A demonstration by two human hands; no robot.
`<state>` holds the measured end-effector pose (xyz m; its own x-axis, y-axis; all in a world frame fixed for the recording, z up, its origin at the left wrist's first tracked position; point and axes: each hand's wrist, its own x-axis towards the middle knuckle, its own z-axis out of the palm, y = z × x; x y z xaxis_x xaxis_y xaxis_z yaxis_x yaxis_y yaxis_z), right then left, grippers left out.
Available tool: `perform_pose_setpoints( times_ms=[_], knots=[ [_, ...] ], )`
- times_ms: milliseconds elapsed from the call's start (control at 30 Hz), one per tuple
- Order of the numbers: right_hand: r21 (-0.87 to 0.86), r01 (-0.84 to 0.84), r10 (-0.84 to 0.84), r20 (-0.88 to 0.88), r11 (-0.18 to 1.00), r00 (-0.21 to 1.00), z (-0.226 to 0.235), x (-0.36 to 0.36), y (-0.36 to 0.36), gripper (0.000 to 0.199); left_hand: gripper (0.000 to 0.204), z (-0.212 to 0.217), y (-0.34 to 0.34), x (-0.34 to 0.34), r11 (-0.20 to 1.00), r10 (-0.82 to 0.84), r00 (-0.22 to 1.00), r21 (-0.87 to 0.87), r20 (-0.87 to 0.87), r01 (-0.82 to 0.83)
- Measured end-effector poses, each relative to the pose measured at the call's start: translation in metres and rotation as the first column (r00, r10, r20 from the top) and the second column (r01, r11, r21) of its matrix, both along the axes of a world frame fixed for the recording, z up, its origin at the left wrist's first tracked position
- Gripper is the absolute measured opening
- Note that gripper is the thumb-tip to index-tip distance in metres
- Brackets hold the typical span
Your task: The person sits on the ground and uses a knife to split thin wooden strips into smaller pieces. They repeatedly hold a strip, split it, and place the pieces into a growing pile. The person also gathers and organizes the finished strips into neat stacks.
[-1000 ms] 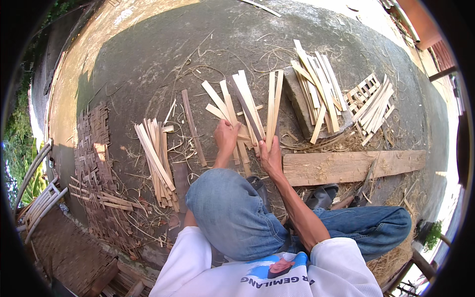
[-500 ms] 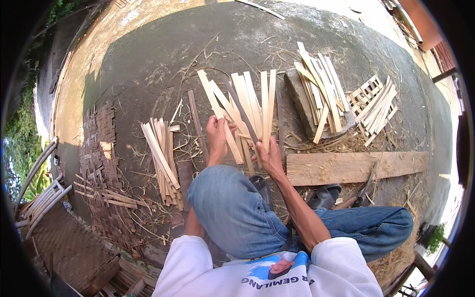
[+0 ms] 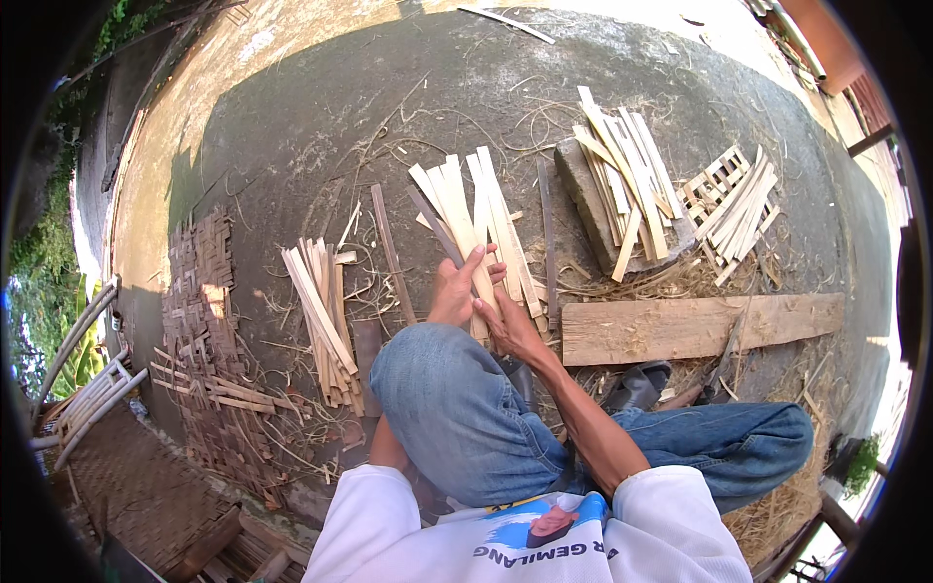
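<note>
In front of my raised knee, both hands come together around a small fan of pale flat bamboo strips (image 3: 457,209). My left hand (image 3: 455,291) grips the strips from the left, thumb laid across them. A dark strip (image 3: 431,219) runs up and left from this hand. Lower down, my right hand (image 3: 509,326) pinches the near ends of the same strips, fingers closed. More pale strips (image 3: 501,233) lie on the ground just beyond and right of my hands. Parts of the fingers behind the strips are hidden.
A bundle of strips (image 3: 321,321) lies left. Further strips (image 3: 632,175) rest on a stone block (image 3: 586,209) at the right, beside another pile (image 3: 743,209). A wooden plank (image 3: 700,325) lies right of my hands. Woven matting (image 3: 202,301) is far left. Shavings litter the ground.
My hands have drawn together. The dark strip has passed from the right hand's side to the left's, and the pale strips held apart before are now gathered in one fan.
</note>
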<state>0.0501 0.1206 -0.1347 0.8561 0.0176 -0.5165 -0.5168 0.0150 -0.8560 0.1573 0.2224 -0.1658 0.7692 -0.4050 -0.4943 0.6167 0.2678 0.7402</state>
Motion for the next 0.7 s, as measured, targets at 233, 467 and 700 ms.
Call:
perform_pose_setpoints(
  times_ms=[233, 467, 700],
  knots=[
    [-0.048, 0.08, -0.074, 0.117, 0.996, 0.99, -0.045, -0.012, 0.01, 0.064, 0.036, 0.011, 0.051, 0.013, 0.98, 0.075, 0.995, 0.182, 0.066, -0.086],
    [-0.408, 0.314, -0.247, 0.209, 0.857, 0.946, -0.071, -0.006, -0.031, 0.03, 0.036, 0.019, 0.208, 0.053, 0.713, 0.086, 0.947, 0.645, 0.308, -0.275],
    [-0.719, 0.135, -0.056, 0.133, 0.682, 0.99, -0.065, 0.018, -0.029, 0.031, 0.058, -0.047, 0.282, 0.047, -0.064, -0.144, 0.852, 0.855, 0.503, -0.515]
  ],
)
